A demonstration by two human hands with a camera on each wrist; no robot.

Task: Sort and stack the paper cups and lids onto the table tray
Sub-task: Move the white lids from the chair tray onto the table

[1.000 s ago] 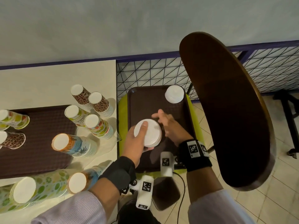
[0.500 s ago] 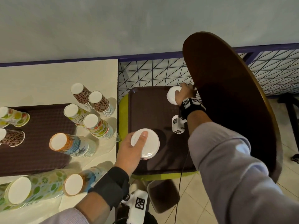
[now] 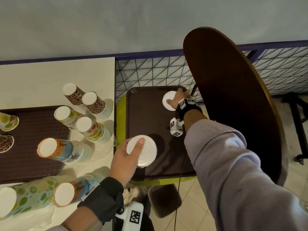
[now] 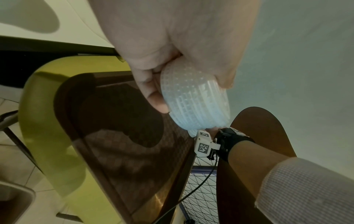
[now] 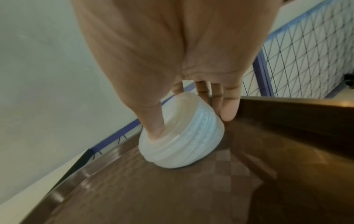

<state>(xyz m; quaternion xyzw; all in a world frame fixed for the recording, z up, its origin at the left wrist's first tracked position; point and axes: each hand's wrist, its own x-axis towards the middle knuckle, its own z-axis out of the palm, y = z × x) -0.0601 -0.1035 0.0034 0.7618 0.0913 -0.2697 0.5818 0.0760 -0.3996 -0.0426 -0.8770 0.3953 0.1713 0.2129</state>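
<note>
My left hand [image 3: 126,155] [image 4: 168,72] grips a stack of white lids [image 3: 144,151] [image 4: 197,100] above the near left of the brown tray [image 3: 146,117] on the green chair seat [image 3: 120,114], thumb on top. My right hand [image 3: 175,99] [image 5: 191,97] reaches to the tray's far right corner and grips a second stack of white lids [image 3: 168,99] [image 5: 184,136] that rests on the tray [image 5: 172,189], thumb on one side, fingers behind.
Stacks of patterned paper cups [image 3: 93,125] stand upside down or lie on the cream table [image 3: 50,77] beside a second brown tray [image 3: 30,147] at the left. A dark wooden chair back [image 3: 233,100] rises close to my right arm. A wire fence [image 3: 150,72] runs behind.
My right hand left the lids held by my left hand, reached to the tray's far right corner and closed round the second lid stack. My left hand drifted slightly left with its stack.
</note>
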